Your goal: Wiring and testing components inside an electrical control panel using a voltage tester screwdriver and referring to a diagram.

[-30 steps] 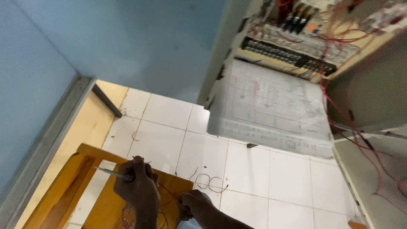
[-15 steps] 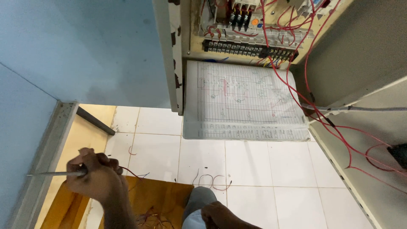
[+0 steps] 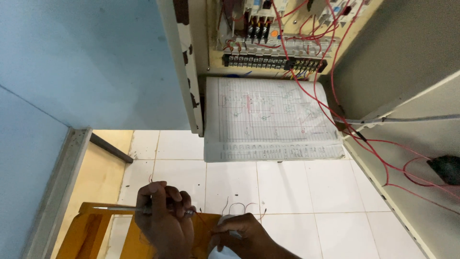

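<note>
My left hand (image 3: 163, 223) is closed around a thin tool with a metal shaft (image 3: 117, 208) that points left. My right hand (image 3: 247, 235) sits just to its right, fingers pinched on a thin red wire (image 3: 202, 220) that runs between the two hands. Both hands hover over an orange wooden frame (image 3: 91, 228) low in the view. Short loose wire pieces (image 3: 238, 207) lie on the white tiled floor (image 3: 297, 192) just beyond my right hand.
An open electrical cabinet stands ahead, with a black terminal strip (image 3: 273, 62) and red wires (image 3: 335, 110) trailing down to the right. A paper wiring diagram (image 3: 268, 120) hangs below it. A blue wall (image 3: 86, 67) is to the left, and a black object (image 3: 445, 168) sits at the right edge.
My left hand with the tool has moved right and down, closer to my right hand. The view has shifted, showing more of the cabinet and diagram.
</note>
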